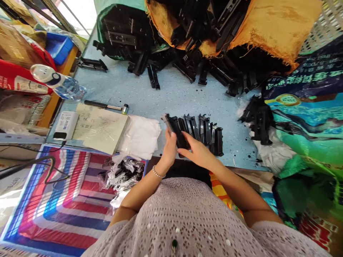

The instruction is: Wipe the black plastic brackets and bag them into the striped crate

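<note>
A black plastic part [175,130] is tilted over the near edge of the blue table [107,85]. My left hand [169,148] grips its left side, with a beaded bracelet at the wrist. Fingers of my right hand [197,151] close round the lower right end of the same part. Just right of it, several similar black parts [205,130] lie side by side in a row. Left of my left hand is a stack of clear plastic bags [142,137].
Sacks spill black parts [125,32] along the back. At left are a water bottle [66,85], a hammer-like tool [107,106], a cardboard sheet [100,126] and a white power strip [65,125]. A striped-lined crate [66,200] holds bagged parts below left; more parts [261,121] lie right.
</note>
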Action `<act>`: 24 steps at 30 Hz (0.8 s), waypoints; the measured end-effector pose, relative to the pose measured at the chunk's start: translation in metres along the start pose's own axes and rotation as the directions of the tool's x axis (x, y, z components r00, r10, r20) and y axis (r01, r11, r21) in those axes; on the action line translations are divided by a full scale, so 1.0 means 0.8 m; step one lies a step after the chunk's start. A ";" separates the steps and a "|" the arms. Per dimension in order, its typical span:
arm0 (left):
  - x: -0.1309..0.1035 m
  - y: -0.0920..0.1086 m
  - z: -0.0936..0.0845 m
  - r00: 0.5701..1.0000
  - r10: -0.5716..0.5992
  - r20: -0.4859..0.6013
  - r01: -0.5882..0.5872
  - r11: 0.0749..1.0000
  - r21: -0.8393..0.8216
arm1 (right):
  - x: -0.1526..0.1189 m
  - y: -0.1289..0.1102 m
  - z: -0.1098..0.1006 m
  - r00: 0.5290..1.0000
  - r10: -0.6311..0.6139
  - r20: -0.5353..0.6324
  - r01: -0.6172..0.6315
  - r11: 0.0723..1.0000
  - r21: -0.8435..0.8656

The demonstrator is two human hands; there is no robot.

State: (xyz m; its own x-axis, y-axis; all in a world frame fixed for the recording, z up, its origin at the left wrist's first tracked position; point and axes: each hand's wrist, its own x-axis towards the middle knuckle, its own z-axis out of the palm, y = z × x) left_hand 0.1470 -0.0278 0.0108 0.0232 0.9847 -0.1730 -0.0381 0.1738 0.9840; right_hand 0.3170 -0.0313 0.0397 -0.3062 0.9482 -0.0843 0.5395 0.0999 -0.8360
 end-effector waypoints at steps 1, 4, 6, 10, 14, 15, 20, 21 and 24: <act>-0.003 0.005 -0.007 0.998 0.058 0.037 -0.060 0.997 0.057 | -0.002 -0.002 0.007 0.999 0.031 0.032 -0.034 0.995 0.098; -0.003 0.008 -0.051 0.977 0.213 0.021 -0.206 0.909 0.362 | -0.002 0.005 0.018 0.988 0.134 0.075 -0.153 0.913 0.379; 0.005 0.001 -0.091 0.956 0.283 -0.080 -0.174 0.764 0.621 | 0.001 0.013 0.023 0.975 0.183 0.123 -0.220 0.826 0.519; 0.021 -0.017 -0.155 0.972 0.210 -0.105 -0.054 0.635 0.770 | 0.013 0.011 0.039 0.955 0.227 0.192 -0.294 0.622 0.726; 0.027 -0.020 -0.182 0.982 0.037 -0.187 0.062 0.867 0.495 | 0.033 -0.014 0.055 0.938 0.179 0.298 -0.346 0.413 0.842; 0.029 -0.021 -0.185 0.979 0.001 -0.203 0.086 0.903 0.421 | 0.040 -0.022 0.059 0.936 0.144 0.322 -0.353 0.382 0.854; 0.032 -0.023 -0.183 0.975 0.029 -0.220 0.039 0.953 0.301 | 0.093 -0.047 0.099 0.920 0.019 0.391 -0.377 0.308 0.873; 0.030 -0.020 -0.184 0.972 0.078 -0.223 0.000 0.944 0.331 | 0.104 -0.046 0.111 0.917 0.054 0.396 -0.391 0.317 0.864; 0.021 -0.007 -0.197 0.955 0.270 -0.120 -0.145 0.782 0.606 | 0.120 -0.039 0.139 0.902 0.215 0.375 -0.431 0.376 0.820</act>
State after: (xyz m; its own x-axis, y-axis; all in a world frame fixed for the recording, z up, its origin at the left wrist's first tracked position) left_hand -0.0096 -0.0097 -0.0044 -0.1076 0.9896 0.0956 0.5719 -0.0170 0.8201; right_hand 0.1835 0.0233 -0.0021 -0.4541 0.7633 -0.4595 -0.3089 -0.6186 -0.7224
